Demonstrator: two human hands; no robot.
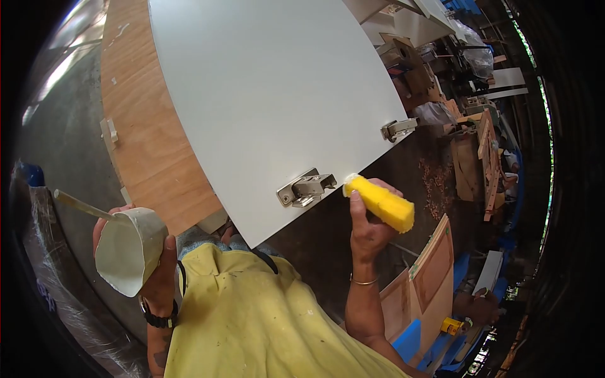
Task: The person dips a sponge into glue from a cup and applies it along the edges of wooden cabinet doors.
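Holding cup (149, 232) and sponge (386, 205).
Your left fingers (168, 253) clamp the cup, likely for steadiness; right fingers (358, 213) clamp the sponge near the panel (265, 94).

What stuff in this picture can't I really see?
All in the head view:
Far end of the white panel: cut off by the top edge.
Some of the right hand: behind the yellow block.
Some of the left hand: behind the pale cup.
Any writing on the small yellow object: too small.
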